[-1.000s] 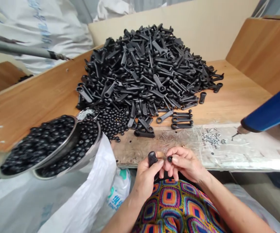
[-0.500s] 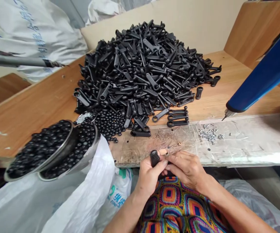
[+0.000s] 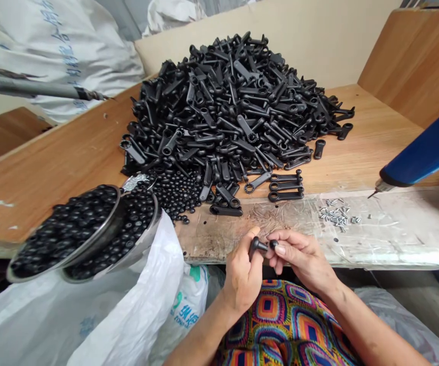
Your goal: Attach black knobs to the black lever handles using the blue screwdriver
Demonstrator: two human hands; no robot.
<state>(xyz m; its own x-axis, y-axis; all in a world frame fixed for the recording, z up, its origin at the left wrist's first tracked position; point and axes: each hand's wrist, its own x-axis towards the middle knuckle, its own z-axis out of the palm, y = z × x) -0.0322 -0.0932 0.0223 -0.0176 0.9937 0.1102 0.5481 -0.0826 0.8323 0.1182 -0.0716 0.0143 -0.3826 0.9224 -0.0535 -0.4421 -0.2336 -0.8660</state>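
The left hand (image 3: pixel 242 277) grasps a small black plastic handle (image 3: pixel 256 246), and the right hand (image 3: pixel 302 260) pinches a round black bead (image 3: pixel 273 244), which seems to touch the handle's end.

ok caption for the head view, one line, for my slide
Left hand holds a black part, right hand a black bead, beside a heap of black links.
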